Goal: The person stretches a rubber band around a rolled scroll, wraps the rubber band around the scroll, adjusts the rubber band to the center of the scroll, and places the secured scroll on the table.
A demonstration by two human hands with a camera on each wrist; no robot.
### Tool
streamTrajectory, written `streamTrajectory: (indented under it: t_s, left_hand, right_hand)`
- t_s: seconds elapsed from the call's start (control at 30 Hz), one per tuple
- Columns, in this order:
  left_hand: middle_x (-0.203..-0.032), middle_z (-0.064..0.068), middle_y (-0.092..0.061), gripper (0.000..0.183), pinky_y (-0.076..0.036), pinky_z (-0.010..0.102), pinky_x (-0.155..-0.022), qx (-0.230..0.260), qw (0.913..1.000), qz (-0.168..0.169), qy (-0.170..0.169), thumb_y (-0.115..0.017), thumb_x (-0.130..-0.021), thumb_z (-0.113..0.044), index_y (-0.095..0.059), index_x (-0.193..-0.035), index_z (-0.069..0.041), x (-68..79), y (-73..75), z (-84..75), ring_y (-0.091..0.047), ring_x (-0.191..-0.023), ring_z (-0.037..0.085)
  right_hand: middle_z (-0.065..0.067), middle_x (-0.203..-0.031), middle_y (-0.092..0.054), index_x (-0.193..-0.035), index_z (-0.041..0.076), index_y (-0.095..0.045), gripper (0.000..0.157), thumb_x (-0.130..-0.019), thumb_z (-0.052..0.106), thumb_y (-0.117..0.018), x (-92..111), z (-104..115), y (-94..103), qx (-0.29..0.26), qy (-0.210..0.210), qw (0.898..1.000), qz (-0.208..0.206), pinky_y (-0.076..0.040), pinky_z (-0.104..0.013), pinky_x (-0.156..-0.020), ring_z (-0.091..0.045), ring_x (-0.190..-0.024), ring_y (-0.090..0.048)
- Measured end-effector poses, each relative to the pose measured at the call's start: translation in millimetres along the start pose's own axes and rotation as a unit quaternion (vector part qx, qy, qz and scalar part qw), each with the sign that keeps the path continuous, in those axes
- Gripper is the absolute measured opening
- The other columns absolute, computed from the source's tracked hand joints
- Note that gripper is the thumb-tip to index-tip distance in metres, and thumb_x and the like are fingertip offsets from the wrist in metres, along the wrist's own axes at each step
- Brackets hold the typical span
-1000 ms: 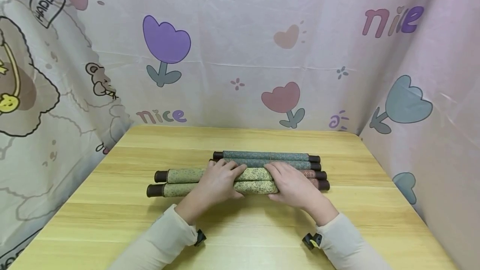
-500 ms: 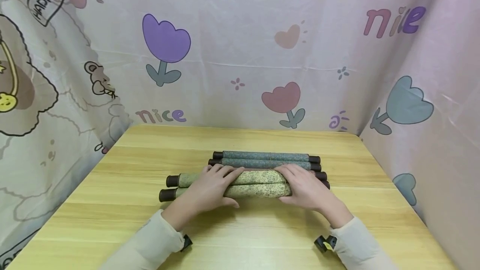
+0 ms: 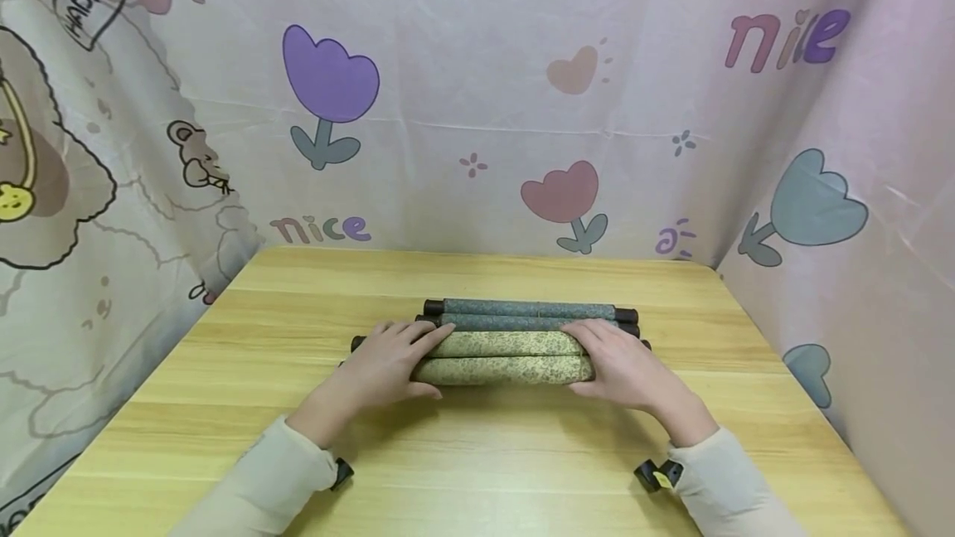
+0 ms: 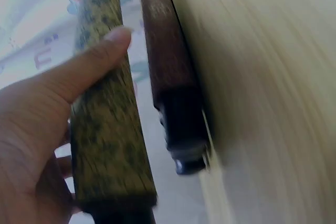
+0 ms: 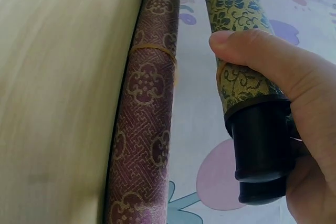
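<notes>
A yellow-green patterned scroll with two side-by-side rolls (image 3: 507, 371) is held level by both hands. My left hand (image 3: 380, 363) grips it near its left end, the thumb (image 4: 100, 59) across the near side. My right hand (image 3: 627, 367) grips its other end beside a thin band and the black end knob (image 5: 262, 145). Below it, a dark red patterned scroll (image 5: 144, 98) lies on the table, mostly hidden in the head view. In both wrist views a gap separates the two. Just behind lies a blue-grey scroll (image 3: 515, 308) with dark knobs, also two rolls.
The light wooden table (image 3: 477, 462) stretches in front of the scrolls and to both sides. Printed cloth (image 3: 448, 89) hangs behind the table and along its left and right sides. A small black device (image 3: 656, 475) sits at the right wrist.
The yellow-green scroll has shifted right and now covers most of the red scroll. My left hand has slid left toward its end, while my right hand has moved right. The blue-grey scroll stays put.
</notes>
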State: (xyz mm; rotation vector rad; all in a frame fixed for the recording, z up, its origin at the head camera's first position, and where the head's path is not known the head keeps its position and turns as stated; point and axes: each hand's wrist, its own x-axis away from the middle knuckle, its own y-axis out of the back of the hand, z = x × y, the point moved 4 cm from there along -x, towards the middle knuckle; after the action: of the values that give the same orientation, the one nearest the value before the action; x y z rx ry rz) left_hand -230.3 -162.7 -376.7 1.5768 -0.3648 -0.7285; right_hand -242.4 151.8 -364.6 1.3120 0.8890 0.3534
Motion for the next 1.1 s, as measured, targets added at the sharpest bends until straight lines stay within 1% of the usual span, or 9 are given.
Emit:
streamTrajectory:
  t_s: [0.13, 0.33, 0.47, 0.57, 0.67, 0.77, 0.9, 1.0, 1.1]
  left_hand:
    - [-0.135, 0.015, -0.054, 0.096, -0.041, 0.056, -0.099, -0.005, 0.9999, -0.006, -0.012, -0.075, -0.076, -0.060, -0.037, -0.151, -0.013, 2.0, -2.0, 7.1, -0.053, -0.120, 0.038]
    - [-0.130, 0.012, -0.057, 0.089, -0.042, 0.053, -0.100, 0.010, 0.9997, 0.004, -0.023, -0.077, -0.077, -0.054, -0.045, -0.144, -0.005, 1.1, -4.7, 10.7, -0.055, -0.117, 0.035]
    - [-0.127, 0.012, -0.059, 0.085, -0.044, 0.052, -0.099, 0.025, 0.9992, -0.007, -0.029, -0.080, -0.076, -0.050, -0.050, -0.139, -0.003, 0.8, -3.3, 12.5, -0.057, -0.115, 0.035]
    - [-0.125, 0.012, -0.060, 0.083, -0.045, 0.052, -0.098, 0.024, 0.9987, -0.023, -0.038, -0.080, -0.076, -0.049, -0.051, -0.137, -0.001, 1.1, -1.8, 13.1, -0.058, -0.113, 0.035]
    - [-0.125, 0.013, -0.060, 0.083, -0.046, 0.052, -0.097, 0.011, 0.9981, -0.036, -0.048, -0.080, -0.077, -0.049, -0.051, -0.138, 0.000, 1.8, -1.4, 12.6, -0.058, -0.112, 0.036]
    - [-0.126, 0.015, -0.060, 0.083, -0.047, 0.053, -0.095, -0.007, 0.9971, -0.048, -0.058, -0.078, -0.078, -0.050, -0.050, -0.140, -0.001, 2.9, -0.8, 10.6, -0.058, -0.112, 0.036]
    - [-0.128, 0.016, -0.060, 0.085, -0.047, 0.052, -0.094, -0.051, 0.9945, -0.062, -0.067, -0.073, -0.082, -0.054, -0.046, -0.143, -0.002, 4.2, 0.1, 8.3, -0.058, -0.112, 0.036]
    - [-0.129, 0.016, -0.060, 0.085, -0.047, 0.051, -0.094, -0.080, 0.9911, -0.074, -0.077, -0.071, -0.083, -0.055, -0.045, -0.144, -0.002, 5.1, 0.9, 7.5, -0.058, -0.113, 0.035]
    - [-0.128, 0.016, -0.060, 0.085, -0.048, 0.050, -0.094, -0.089, 0.9883, -0.087, -0.088, -0.071, -0.083, -0.055, -0.046, -0.143, 0.000, 6.0, 1.9, 7.6, -0.058, -0.112, 0.035]
  right_hand:
    - [-0.017, -0.124, -0.060, -0.133, -0.001, -0.054, 0.085, -0.067, 0.041, -0.087, 0.0, -0.5, 1.3, 0.003, 0.000, 1.000, 0.004, -0.046, -0.050, -0.098, -0.035, -0.115, -0.057]
    - [-0.014, -0.124, -0.061, -0.133, 0.000, -0.055, 0.083, -0.069, 0.045, -0.085, -0.5, 1.6, 1.8, 0.013, 0.001, 1.000, 0.021, -0.046, -0.048, -0.099, -0.033, -0.115, -0.057]
    - [-0.015, -0.127, -0.059, -0.137, 0.000, -0.052, 0.084, -0.073, 0.047, -0.083, -0.8, 3.1, 2.1, 0.020, 0.001, 0.999, 0.031, -0.045, -0.049, -0.100, -0.033, -0.117, -0.056]
    - [-0.018, -0.131, -0.056, -0.141, -0.002, -0.046, 0.091, -0.074, 0.049, -0.082, -0.6, 2.1, 0.8, 0.022, -0.004, 0.999, 0.036, -0.042, -0.051, -0.102, -0.036, -0.120, -0.054]
    - [-0.021, -0.134, -0.054, -0.142, -0.005, -0.043, 0.100, -0.070, 0.052, -0.083, 0.3, -0.2, -1.6, 0.027, -0.011, 0.999, 0.042, -0.040, -0.053, -0.103, -0.039, -0.121, -0.053]
    - [-0.022, -0.132, -0.055, -0.140, -0.007, -0.043, 0.102, -0.068, 0.053, -0.084, 1.6, -3.4, -4.6, 0.035, -0.020, 0.998, 0.045, -0.040, -0.053, -0.104, -0.039, -0.120, -0.053]
    - [-0.021, -0.125, -0.058, -0.135, -0.008, -0.047, 0.096, -0.070, 0.051, -0.084, 3.1, -7.1, -5.7, 0.039, -0.031, 0.998, 0.033, -0.041, -0.052, -0.103, -0.038, -0.116, -0.055]
    - [-0.020, -0.122, -0.059, -0.133, -0.007, -0.049, 0.091, -0.069, 0.048, -0.085, 4.0, -8.2, -4.2, 0.034, -0.032, 0.999, 0.021, -0.042, -0.051, -0.102, -0.037, -0.114, -0.056]
    - [-0.019, -0.122, -0.058, -0.132, -0.006, -0.050, 0.089, -0.069, 0.045, -0.086, 5.1, -8.1, -1.2, 0.020, -0.030, 0.999, 0.015, -0.042, -0.052, -0.102, -0.036, -0.114, -0.056]
